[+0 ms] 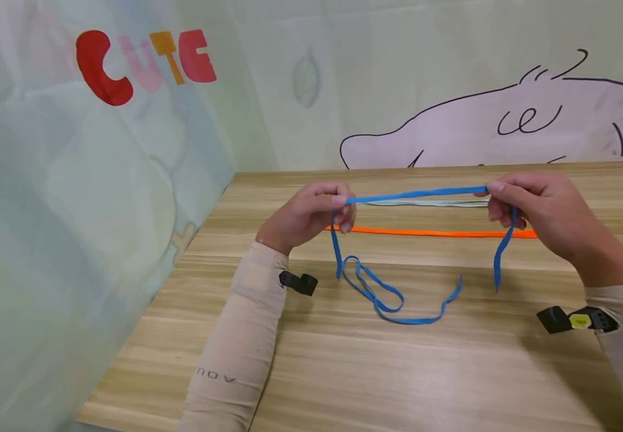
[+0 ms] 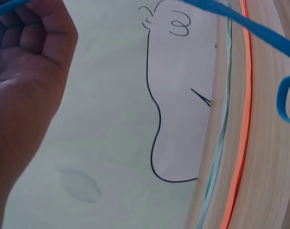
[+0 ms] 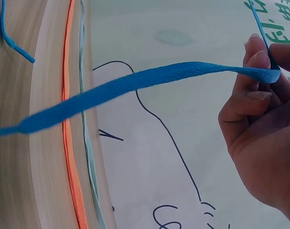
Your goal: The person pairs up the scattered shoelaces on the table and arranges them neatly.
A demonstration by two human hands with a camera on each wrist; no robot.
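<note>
A flat blue shoelace (image 1: 416, 194) stretches nearly level above the table between my two hands. My left hand (image 1: 311, 210) pinches it between thumb and fingers, and a short length hangs below. On the other side my right hand (image 1: 546, 219) pinches it too; a free tail dangles beneath those fingers. In the right wrist view the lace (image 3: 107, 93) bends over the fingers of the right hand (image 3: 262, 124). More blue lace (image 1: 419, 321) lies in loose loops on the tabletop; whether it joins the held piece I cannot tell.
Behind the hands, an orange lace (image 1: 430, 233) lies straight across the wooden table (image 1: 398, 378). Farther back a pale blue-green lace (image 1: 425, 203) runs alongside it. Printed fabric walls (image 1: 279, 90) stand at the table's left and back edges.
</note>
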